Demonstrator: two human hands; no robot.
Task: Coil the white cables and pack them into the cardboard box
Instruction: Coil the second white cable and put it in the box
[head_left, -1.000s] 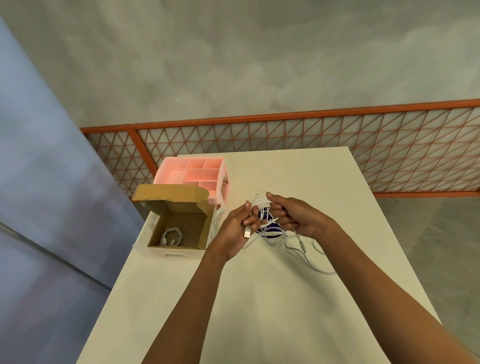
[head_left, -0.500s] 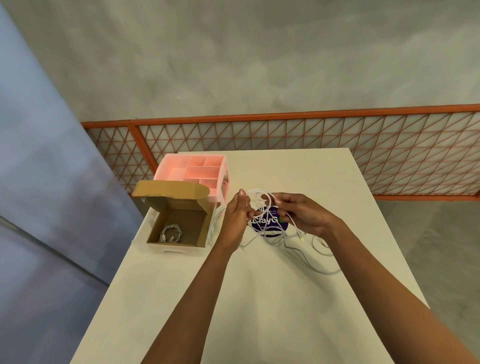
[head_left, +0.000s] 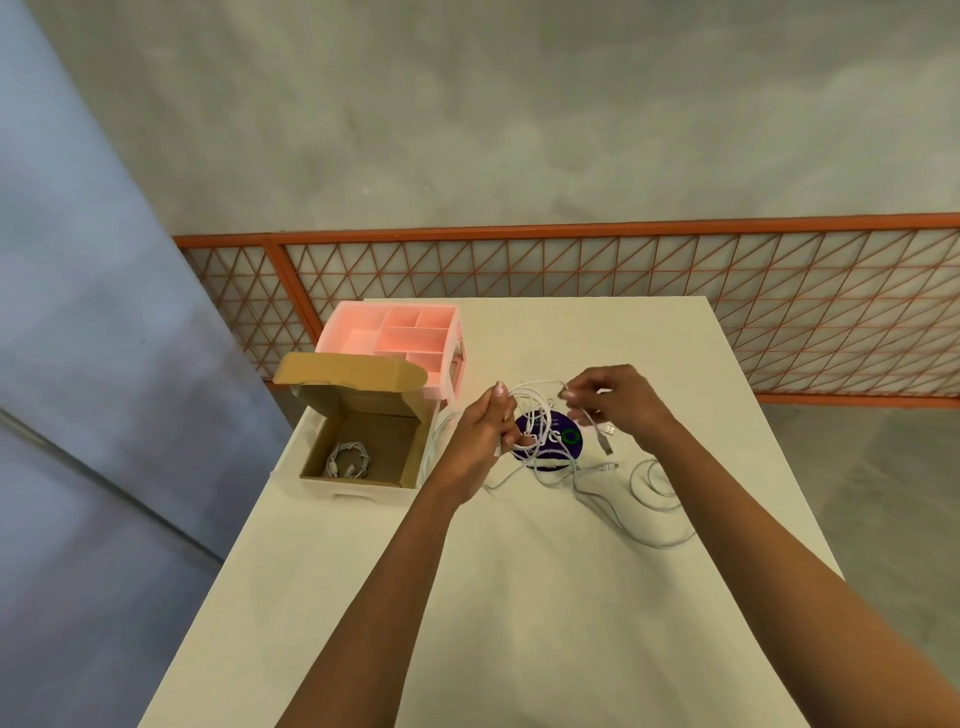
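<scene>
A white cable (head_left: 537, 410) is looped between my two hands above the table. My left hand (head_left: 480, 434) grips the loops on the left side. My right hand (head_left: 615, 397) pinches the cable near its end, and a USB plug (head_left: 604, 441) dangles below it. More loose white cable (head_left: 652, 499) trails across the table to the right. The open cardboard box (head_left: 415, 457) stands at the table's left edge, with one coiled white cable (head_left: 349, 460) lying inside it.
A pink compartment organiser (head_left: 400, 338) stands behind the box. A dark round sticker (head_left: 563, 441) lies on the white table (head_left: 519, 597) beneath the cable. An orange mesh railing (head_left: 623, 275) runs behind the table's far edge.
My hands have drawn apart, the right one moving right and up with the cable end. The loops between them have widened, and the sticker under them shows more.
</scene>
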